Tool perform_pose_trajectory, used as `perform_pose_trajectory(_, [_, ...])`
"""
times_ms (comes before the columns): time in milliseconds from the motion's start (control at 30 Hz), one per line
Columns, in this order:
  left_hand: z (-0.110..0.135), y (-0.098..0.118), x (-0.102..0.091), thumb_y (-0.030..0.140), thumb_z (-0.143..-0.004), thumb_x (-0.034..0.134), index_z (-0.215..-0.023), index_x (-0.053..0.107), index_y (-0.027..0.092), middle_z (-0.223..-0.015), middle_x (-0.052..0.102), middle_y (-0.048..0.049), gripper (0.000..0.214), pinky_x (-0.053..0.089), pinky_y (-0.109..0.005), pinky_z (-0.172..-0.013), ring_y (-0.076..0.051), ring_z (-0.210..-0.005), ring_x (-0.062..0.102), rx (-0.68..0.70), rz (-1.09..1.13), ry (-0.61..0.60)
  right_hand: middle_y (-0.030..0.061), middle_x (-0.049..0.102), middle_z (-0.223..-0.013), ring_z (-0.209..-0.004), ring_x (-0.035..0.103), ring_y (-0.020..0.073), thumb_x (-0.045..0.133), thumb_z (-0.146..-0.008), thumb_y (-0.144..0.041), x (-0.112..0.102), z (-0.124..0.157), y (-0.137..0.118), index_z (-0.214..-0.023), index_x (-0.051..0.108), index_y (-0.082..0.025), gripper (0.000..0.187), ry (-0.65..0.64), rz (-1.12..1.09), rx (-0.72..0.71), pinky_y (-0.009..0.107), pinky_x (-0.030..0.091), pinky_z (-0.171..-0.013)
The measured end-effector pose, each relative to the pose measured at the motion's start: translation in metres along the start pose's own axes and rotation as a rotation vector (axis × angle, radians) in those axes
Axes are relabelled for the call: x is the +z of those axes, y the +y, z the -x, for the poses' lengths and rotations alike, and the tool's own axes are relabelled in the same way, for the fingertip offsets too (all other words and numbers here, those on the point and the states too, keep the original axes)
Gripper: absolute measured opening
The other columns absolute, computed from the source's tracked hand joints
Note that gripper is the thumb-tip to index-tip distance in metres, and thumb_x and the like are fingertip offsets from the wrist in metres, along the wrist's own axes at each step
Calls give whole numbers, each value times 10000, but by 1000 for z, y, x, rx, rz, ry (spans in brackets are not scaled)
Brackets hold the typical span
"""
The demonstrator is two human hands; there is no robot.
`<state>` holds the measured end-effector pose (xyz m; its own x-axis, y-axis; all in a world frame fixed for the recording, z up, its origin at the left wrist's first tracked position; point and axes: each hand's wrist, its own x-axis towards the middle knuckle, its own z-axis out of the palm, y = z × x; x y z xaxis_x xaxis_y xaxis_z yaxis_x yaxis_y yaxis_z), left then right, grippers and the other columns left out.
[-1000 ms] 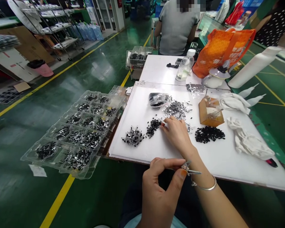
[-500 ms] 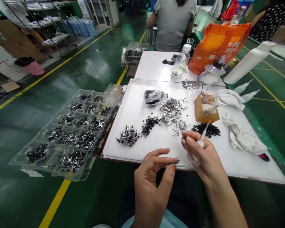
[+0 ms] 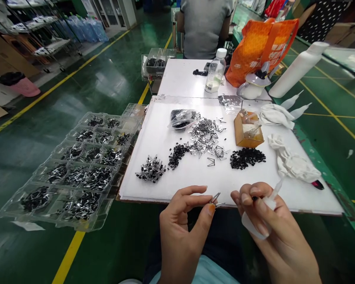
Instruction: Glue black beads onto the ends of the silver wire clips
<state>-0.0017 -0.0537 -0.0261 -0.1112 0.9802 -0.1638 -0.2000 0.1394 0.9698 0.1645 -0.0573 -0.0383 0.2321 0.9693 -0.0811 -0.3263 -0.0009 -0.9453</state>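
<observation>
Left hand [image 3: 180, 221] sits low in front of the body, near edge of the white board [image 3: 195, 177]. Thumb & forefinger pinch a small metal clip [image 3: 215, 200], its prongs pointing right toward the other hand; other fingers curled loose.

Right hand [image 3: 272, 225] is just beside it, not touching. Its palm & fingers are closed around a soft clear squeeze bottle [image 3: 256, 228] w/ the thin nozzle sticking up and right. A tiny black piece [image 3: 254, 198] shows at the fingertips; can't tell exactly how it's gripped. Clip and black piece are close, a small gap btwn them.

On the board, well ahead of both hands:
- heap of loose metal clips [image 3: 205, 136] at centre
- small black heap [image 3: 177, 152] to its left
- bigger heap of black bits [image 3: 247, 157] to the right
- pile of mixed silver/black parts [image 3: 150, 170] nearer the left edge
- plastic bag [image 3: 182, 118] & orange box [image 3: 248, 134] further back
- white cloth [image 3: 296, 165] on the right side

Clear tray [image 3: 133, 122] w/ filled pockets sits left of the board. On the far table are a water bottle [image 3: 214, 77] & an orange bag [image 3: 260, 43]. A person in a grey shirt [image 3: 204, 27] sits beyond it, back turned.
</observation>
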Motion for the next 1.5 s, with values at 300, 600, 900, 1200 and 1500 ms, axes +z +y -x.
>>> perform_pose_trajectory(300, [5, 0, 8, 123, -816, 825, -833, 878, 282, -1001, 800, -38, 168, 586, -218, -871, -193, -1031, 748, 3, 2, 29, 34, 746, -799, -382, 414, 15, 882, -845, -353, 1, 8, 3, -922, 768, -256, 167, 73, -20, 78, 153, 327, -366])
perform_pose_trajectory(600, [5, 0, 7, 122, -846, 822, -890, 882, 310, -1026, 804, -26, 202, 578, -206, -893, -173, -1046, 749, 88, -72, -62, 46, 780, -791, -344, 402, 18, 884, -833, -336, 2, 10, 6, -828, 753, -246, 159, 80, 2, 30, 154, 304, -341])
perform_pose_trajectory(900, [9, 1, 13, 89, -842, 787, -879, 860, 299, -993, 844, -30, 226, 596, -285, -928, -237, -1201, 716, 160, -79, -24, 33, 712, -943, -645, 634, 101, 831, -874, -253, 3, 21, 14, -858, 742, -250, 90, 61, 193, -251, 180, 498, -521])
perform_pose_trajectory(1200, [5, 2, 8, 112, -883, 809, -961, 864, 294, -923, 857, -12, 206, 612, -231, -906, -193, -1164, 742, 196, -125, -160, 46, 637, -973, -1207, 594, 211, 755, -945, -259, -1, 19, 16, -900, 721, -290, 64, -56, 364, -268, 243, 553, -863])
perform_pose_trajectory(1500, [6, 2, 7, 129, -882, 822, -965, 871, 283, -1101, 827, -34, 182, 605, -196, -916, -175, -1135, 760, 214, -133, -164, 29, 619, -962, -1228, 552, 161, 701, -990, -204, -7, 18, 18, -940, 700, -301, 109, -96, 390, -304, 211, 507, -947])
